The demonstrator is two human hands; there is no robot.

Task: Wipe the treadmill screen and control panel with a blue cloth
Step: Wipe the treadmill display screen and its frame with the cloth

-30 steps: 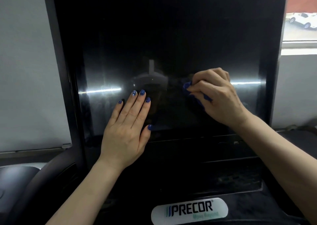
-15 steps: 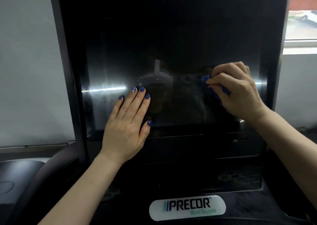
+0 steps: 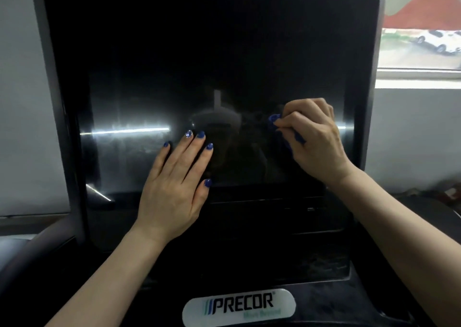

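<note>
Sliding back leftward across the screen (image 3: 149, 102), the right hand (image 3: 316, 137) pinches the soft, light blue cloth (image 3: 274, 121) bunched against the glass right of centre, while the left hand (image 3: 174, 177) rests flat.

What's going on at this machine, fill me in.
A person is wiping the treadmill screen. The right hand holds a bunched blue cloth against the right side of the dark glass, with only bits of cloth showing past the fingers. The left hand lies flat on the lower middle of the screen, fingers straight, holding nothing. The control panel below the screen, above the Precor badge, has no cloth on it right now.
</note>
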